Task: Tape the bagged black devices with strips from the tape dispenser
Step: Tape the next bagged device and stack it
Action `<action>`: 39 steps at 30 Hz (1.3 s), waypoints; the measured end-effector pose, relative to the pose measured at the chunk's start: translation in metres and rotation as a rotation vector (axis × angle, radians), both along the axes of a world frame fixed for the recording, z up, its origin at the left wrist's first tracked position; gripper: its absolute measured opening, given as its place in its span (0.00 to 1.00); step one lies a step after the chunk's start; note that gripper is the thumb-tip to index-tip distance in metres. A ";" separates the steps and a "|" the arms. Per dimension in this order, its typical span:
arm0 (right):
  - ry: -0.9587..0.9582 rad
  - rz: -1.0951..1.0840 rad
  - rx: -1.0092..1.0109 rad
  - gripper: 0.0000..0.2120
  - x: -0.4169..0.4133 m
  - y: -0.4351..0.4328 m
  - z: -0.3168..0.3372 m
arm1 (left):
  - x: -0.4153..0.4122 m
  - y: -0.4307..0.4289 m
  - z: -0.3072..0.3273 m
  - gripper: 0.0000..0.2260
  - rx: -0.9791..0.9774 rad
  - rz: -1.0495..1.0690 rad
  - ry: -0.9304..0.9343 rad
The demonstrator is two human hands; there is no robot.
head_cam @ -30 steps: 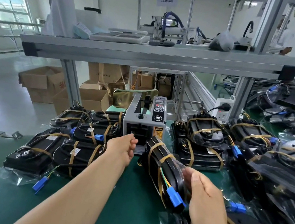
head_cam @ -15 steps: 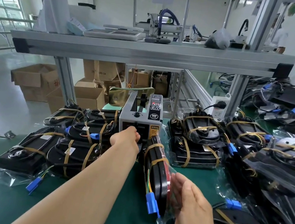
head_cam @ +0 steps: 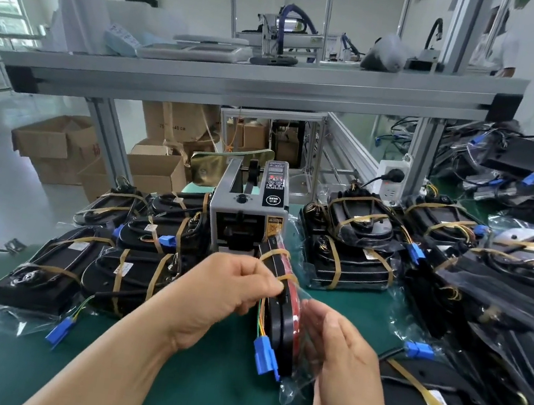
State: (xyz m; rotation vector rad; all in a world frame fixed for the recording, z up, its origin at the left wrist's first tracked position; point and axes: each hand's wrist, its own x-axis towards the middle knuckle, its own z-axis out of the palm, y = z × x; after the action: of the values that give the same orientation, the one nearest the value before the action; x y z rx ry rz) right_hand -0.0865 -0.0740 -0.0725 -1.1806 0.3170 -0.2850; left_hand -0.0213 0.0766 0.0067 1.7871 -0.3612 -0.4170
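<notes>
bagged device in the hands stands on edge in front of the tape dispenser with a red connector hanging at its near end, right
Not quite: the head view shows the connector at the near end of the bagged device is blue, not red. The rest holds: it stands on edge in front of the tape dispenser, between the left hand and right hand.
</notes>
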 end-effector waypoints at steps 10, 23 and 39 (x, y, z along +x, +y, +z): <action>-0.017 0.036 0.010 0.18 -0.004 0.001 0.003 | 0.012 -0.014 -0.006 0.09 0.224 0.013 -0.171; 0.016 0.010 -0.080 0.18 -0.003 0.001 0.001 | 0.023 -0.018 -0.020 0.10 0.215 0.051 -0.161; 0.014 0.042 -0.041 0.18 -0.005 0.000 0.004 | 0.020 -0.016 -0.029 0.09 0.212 0.084 -0.221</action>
State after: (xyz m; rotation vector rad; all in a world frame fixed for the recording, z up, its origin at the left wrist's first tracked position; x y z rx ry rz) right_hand -0.0919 -0.0736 -0.0681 -1.2286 0.2995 -0.2478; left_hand -0.0014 0.0606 -0.0221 2.0550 -0.4060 -0.2043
